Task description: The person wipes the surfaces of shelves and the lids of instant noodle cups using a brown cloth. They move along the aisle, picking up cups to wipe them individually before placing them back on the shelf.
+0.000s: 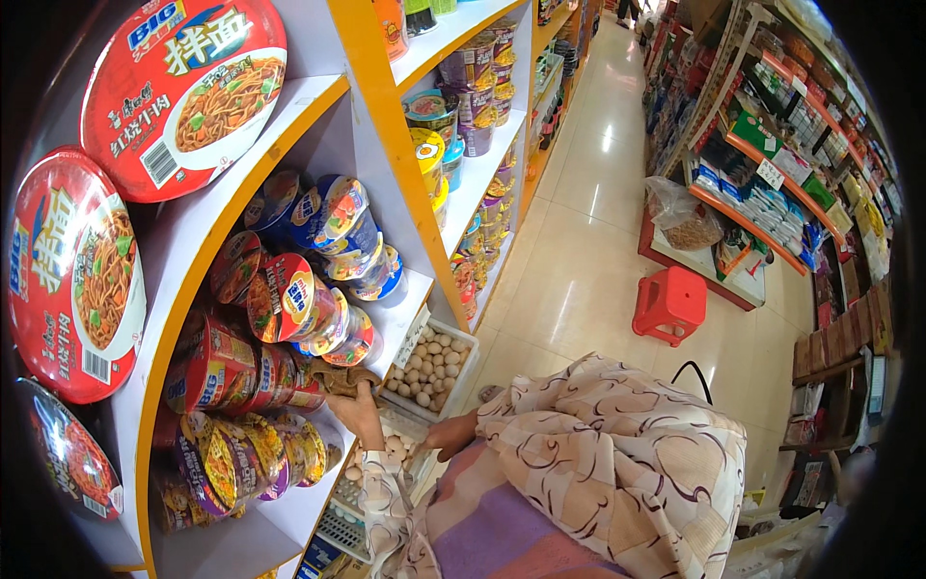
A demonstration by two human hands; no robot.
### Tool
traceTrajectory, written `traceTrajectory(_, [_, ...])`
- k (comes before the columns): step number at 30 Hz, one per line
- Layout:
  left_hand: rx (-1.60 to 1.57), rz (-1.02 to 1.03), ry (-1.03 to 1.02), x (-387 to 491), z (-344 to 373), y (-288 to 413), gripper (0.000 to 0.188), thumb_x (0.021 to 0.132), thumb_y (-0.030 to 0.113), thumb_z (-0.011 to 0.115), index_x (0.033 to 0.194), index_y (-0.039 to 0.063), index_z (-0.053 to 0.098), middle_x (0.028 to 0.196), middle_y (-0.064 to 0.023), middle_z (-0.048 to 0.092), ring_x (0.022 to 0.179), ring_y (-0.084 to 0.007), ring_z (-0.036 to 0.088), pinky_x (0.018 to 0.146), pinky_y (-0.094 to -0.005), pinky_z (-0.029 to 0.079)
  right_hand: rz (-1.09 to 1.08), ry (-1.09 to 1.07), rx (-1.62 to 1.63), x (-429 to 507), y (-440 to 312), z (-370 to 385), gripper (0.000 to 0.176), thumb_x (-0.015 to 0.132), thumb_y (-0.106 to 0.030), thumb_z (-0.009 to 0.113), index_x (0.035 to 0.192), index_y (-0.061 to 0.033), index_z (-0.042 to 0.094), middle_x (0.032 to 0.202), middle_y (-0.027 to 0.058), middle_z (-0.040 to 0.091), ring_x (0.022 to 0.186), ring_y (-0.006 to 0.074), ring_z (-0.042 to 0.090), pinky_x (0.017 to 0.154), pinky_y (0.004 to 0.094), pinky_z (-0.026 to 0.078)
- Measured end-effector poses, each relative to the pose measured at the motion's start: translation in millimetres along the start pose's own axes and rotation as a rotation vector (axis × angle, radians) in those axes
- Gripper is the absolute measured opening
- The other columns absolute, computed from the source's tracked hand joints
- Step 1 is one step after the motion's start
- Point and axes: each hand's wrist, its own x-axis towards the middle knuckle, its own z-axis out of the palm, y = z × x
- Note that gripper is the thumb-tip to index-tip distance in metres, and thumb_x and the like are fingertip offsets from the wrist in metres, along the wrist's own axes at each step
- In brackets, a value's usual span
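My left hand (358, 414) grips a brown cloth (343, 378) on the white shelf (409, 293), among the stacked instant noodle cups. Beside the cloth are red noodle tubs (217, 369) lying toward the back. Red-lidded mini cups (289, 297) stand just above it, and purple and yellow noodle cups (231, 463) below it. My right hand (452, 436) hangs in front of my body near the egg crates. Its fingers are partly hidden, and nothing in it can be made out.
A white crate of brownish eggs (427, 369) stands below the shelf edge; another egg crate (394, 445) is partly under my left arm. Large red noodle bowls (188, 94) line the upper shelf. A red plastic stool (670, 305) stands on the tiled aisle floor (571, 239). Opposite, goods fill a rack (752, 210).
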Motion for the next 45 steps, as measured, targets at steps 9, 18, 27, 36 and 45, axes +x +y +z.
traceTrajectory(9, [0.041,-0.086,0.123,1.0,3.6,3.0,0.059,0.071,0.009,0.064,0.123,-0.006,0.042,0.103,-0.0245,0.061,0.094,-0.037,0.06,0.082,-0.0412,0.045,0.049,-0.012,-0.019,-5.0,7.8,3.1,0.031,0.075,-0.018,0.059,0.09,0.0085,0.053,0.076,0.0275,0.057,0.075,0.043,0.057,0.067,0.0484,0.046])
traceTrajectory(18, [-0.526,-0.303,-0.162,-72.7,-65.3,9.2,0.04,0.075,-0.006,0.051,0.115,-0.002,0.051,0.09,-0.0092,0.061,0.071,-0.0151,0.059,0.059,-0.0255,0.048,-0.067,-0.143,0.005,19.8,36.4,22.1,0.039,0.084,-0.033,0.051,0.105,-0.0003,0.052,0.083,0.0225,0.061,0.08,0.0371,0.06,0.072,0.044,0.046])
traceTrajectory(27, [-0.555,-0.492,0.131,-136.9,-178.0,-23.8,0.035,0.068,-0.003,0.055,0.103,-0.002,0.058,0.071,-0.0026,0.061,0.051,-0.0076,0.05,0.046,-0.0218,0.04,0.142,-0.376,-0.053,34.7,-38.8,-10.0,0.045,0.081,-0.027,0.049,0.113,0.005,0.049,0.098,0.0296,0.057,0.098,0.0429,0.053,0.087,0.0461,0.041])
traceTrajectory(36, [-0.401,-0.394,0.787,-106.1,-221.7,-78.3,0.032,0.071,0.001,0.057,0.102,-0.003,0.06,0.079,-0.0102,0.065,0.067,-0.0175,0.06,0.063,-0.0289,0.048,0.125,-0.353,-0.026,41.8,-47.2,-1.4,0.034,0.08,-0.025,0.049,0.094,0.0065,0.053,0.072,0.0219,0.059,0.072,0.0344,0.058,0.069,0.0418,0.045])
traceTrajectory(45, [0.81,-0.378,0.419,-44.3,-195.1,-103.9,0.082,0.062,0.055,0.068,0.132,0.022,0.044,0.125,-0.0226,0.041,0.108,-0.0415,0.039,0.083,-0.0574,0.034,0.115,-0.229,0.067,36.7,-42.0,7.3,0.032,0.081,-0.02,0.051,0.096,0.0074,0.053,0.069,0.0201,0.059,0.064,0.0277,0.057,0.063,0.0369,0.046])
